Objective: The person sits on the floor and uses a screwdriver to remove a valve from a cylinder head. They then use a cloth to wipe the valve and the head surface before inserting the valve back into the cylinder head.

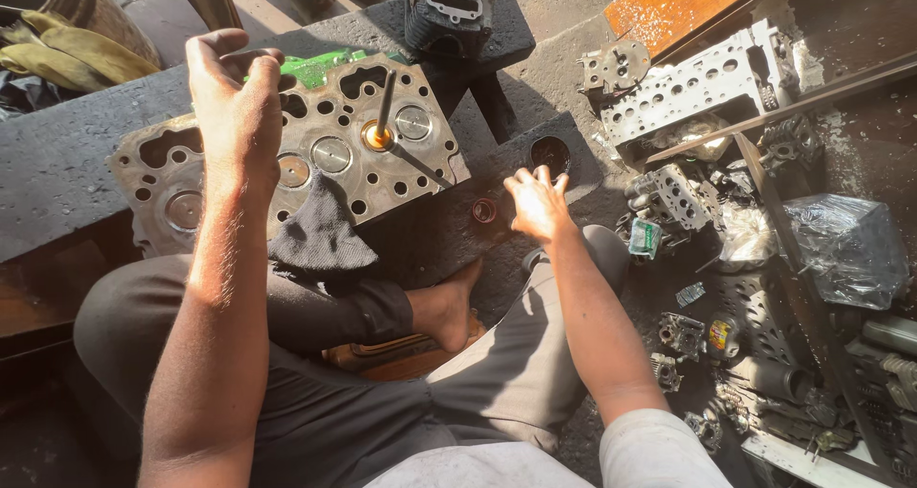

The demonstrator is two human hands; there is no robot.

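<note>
A grimy metal cylinder head (382, 173) lies flat on a black block in front of me, its round valve seats facing up. An engine valve (383, 116) stands stem-up in one seat, ringed with orange paste. My left hand (234, 101) hovers over the head's left part, fingers loosely curled, holding nothing I can see. My right hand (537, 201) rests fingers-down on the black block (449, 235), beside a small round tin of reddish paste (484, 210). A dark cloth (320, 235) hangs over the head's near edge.
A second cylinder head (702, 82) leans at the right among scattered metal parts, small bottles and a plastic-wrapped block (845, 244). An orange board (669, 1) lies at top right. My bare foot (449, 307) rests below the block. Yellow rags (67, 49) lie top left.
</note>
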